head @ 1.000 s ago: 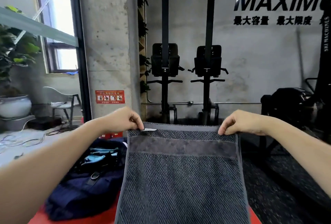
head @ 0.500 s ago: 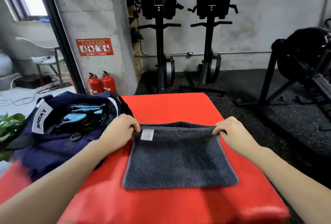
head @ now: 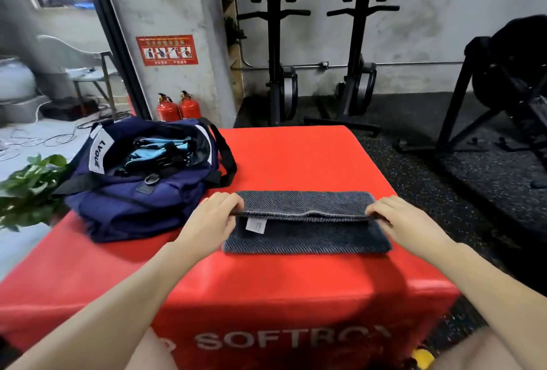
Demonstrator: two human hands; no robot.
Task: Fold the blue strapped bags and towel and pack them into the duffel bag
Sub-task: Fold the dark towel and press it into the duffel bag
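A dark grey striped towel (head: pixel 306 238) lies folded into a narrow band on the red padded box (head: pixel 296 156), a white tag showing near its left end. My left hand (head: pixel 214 217) pinches the upper layer at the left end, and my right hand (head: pixel 398 220) pinches it at the right end, holding that edge a little above the lower layer. To the left stands the navy duffel bag (head: pixel 133 192), unzipped, with light blue strapped bags (head: pixel 157 149) lying inside its opening.
A green plant (head: pixel 29 186) pokes in at the left beside the duffel. Two red fire extinguishers (head: pixel 177 107) stand behind the box by a concrete pillar. Black gym machines (head: pixel 358 44) line the far wall, another frame at right (head: pixel 503 82). Dark rubber flooring surrounds the box.
The towel came down from being held up in the air onto the red box. It then got folded toward me into a narrower band, both hands still on its top edge.
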